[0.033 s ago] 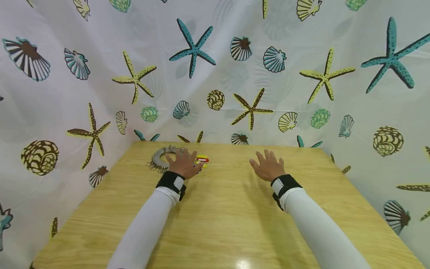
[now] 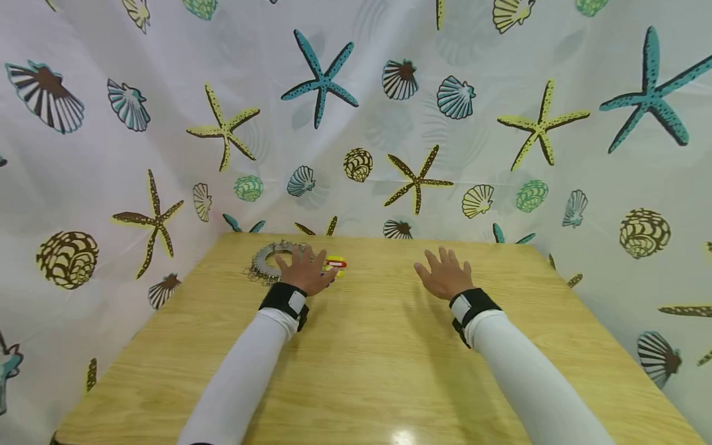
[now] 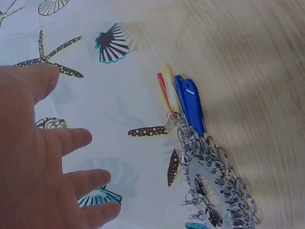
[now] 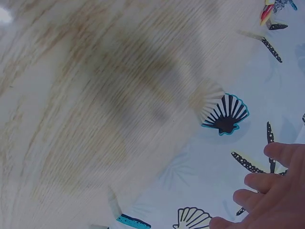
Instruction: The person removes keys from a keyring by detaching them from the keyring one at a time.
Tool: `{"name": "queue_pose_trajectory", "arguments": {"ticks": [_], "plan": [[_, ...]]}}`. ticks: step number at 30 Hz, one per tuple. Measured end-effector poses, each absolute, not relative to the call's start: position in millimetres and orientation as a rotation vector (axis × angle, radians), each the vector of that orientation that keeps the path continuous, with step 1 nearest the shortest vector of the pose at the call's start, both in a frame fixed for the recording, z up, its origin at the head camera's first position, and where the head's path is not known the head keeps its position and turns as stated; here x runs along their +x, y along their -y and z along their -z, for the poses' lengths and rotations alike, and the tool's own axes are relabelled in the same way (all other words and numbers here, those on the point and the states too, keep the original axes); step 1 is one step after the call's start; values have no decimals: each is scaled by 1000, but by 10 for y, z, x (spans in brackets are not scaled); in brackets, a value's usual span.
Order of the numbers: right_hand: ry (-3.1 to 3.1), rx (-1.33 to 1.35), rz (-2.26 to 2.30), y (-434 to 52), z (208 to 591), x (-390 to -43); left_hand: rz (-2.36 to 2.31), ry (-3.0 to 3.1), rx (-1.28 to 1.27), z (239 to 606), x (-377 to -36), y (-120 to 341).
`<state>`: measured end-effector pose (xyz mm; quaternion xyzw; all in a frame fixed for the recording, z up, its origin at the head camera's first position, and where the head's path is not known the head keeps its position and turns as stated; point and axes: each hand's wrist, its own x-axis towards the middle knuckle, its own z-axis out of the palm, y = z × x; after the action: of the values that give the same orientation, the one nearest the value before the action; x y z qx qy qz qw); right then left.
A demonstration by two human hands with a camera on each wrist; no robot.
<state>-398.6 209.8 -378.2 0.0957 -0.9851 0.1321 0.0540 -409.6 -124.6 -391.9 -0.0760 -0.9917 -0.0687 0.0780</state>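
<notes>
- Nothing had shifted since the earlier head view: your left hand hovered, fingers spread, over the key ring bundle at the table's far left.
- Your right hand stayed splayed, holding nothing.

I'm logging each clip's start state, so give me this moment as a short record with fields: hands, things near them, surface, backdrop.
left hand: left hand open, fingers spread, over the key ring bunch; contact unclear
right hand: right hand open, holds nothing, over bare table
things: metal rings with blue, yellow and red tags
surface: wooden table
backdrop: shell and starfish curtain
</notes>
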Motion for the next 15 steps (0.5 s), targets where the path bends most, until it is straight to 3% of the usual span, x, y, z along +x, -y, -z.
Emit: {"name": "queue_pose_trajectory", "arguments": {"ticks": [15], "plan": [[3066,281,-473,-2139,3865,-3956,292,3105,-60,4127,-4275,1462]]}}
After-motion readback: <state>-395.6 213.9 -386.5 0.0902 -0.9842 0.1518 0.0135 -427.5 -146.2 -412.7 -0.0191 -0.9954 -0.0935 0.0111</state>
